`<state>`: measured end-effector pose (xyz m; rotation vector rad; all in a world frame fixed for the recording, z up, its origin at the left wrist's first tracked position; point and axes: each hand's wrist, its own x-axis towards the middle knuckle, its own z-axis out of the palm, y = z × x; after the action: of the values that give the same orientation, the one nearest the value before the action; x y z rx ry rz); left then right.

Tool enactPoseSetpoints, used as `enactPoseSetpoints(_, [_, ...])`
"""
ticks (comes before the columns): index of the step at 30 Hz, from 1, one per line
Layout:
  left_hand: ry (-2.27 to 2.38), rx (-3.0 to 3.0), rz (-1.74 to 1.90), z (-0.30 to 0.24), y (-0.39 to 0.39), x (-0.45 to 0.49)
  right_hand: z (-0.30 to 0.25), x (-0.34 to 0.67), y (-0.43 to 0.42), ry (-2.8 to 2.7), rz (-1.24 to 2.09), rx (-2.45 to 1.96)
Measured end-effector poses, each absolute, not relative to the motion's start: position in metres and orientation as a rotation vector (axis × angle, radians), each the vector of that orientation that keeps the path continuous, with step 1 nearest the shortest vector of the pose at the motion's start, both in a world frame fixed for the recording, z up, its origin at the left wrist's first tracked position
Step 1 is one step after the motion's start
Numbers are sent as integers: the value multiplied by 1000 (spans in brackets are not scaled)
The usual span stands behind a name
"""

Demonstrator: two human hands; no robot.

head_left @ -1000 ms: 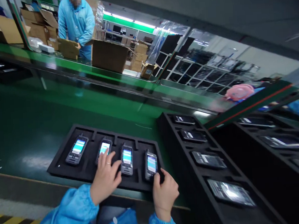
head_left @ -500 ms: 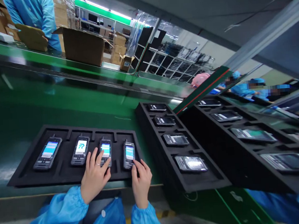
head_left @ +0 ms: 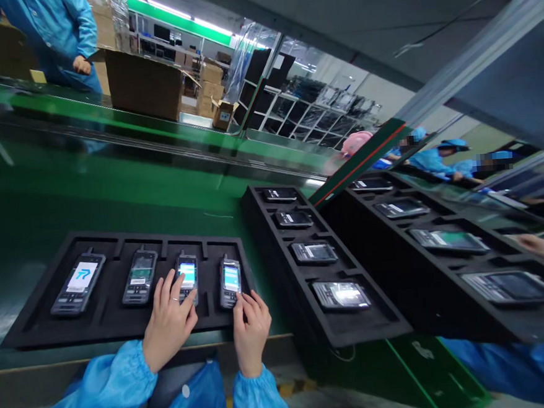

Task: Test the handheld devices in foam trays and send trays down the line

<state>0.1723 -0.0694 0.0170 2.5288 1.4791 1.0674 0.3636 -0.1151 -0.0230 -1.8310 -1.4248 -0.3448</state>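
Note:
A black foam tray (head_left: 108,327) in front of me holds several handheld radios with stub antennas, keypads and screens. My left hand (head_left: 170,323) is open, its fingers spread over the lower part of the third radio (head_left: 187,269), whose screen is lit blue and white. At the keypad of the rightmost radio (head_left: 231,275), also lit, my right hand (head_left: 252,323) touches with a fingertip, its other fingers loosely bent and gripping nothing. The leftmost radio (head_left: 81,277) displays a blue logo on white. A dark screen with a white label shows on the second radio (head_left: 139,274).
To the right stand stacked foam trays (head_left: 356,341) and a taller stack (head_left: 447,316), both bearing radios. A co-worker's hand (head_left: 543,248) reaches in at far right. A slanted green post (head_left: 357,161) rises behind. Across the green bench (head_left: 160,199) sits a cardboard box (head_left: 145,85) near another person.
The leftmost radio's screen has switched from blue to the logo; the second's logo has given way to a dark screen. My hands keep their places. The person opposite has shifted with the cardboard.

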Motion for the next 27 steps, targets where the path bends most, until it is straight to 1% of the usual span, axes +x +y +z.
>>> enactPoseSetpoints(18, [1481, 2612, 989, 17, -69, 170, -25, 362, -116, -1429, -377, -1849])
enactPoseSetpoints(22, [1524, 2593, 969, 24, -59, 170, -17, 365, -112, -1465, -331, -1876])
enactPoseSetpoints(27, [1597, 2590, 931, 35, -36, 177, 0, 374, -91, -1545, -195, -1950])
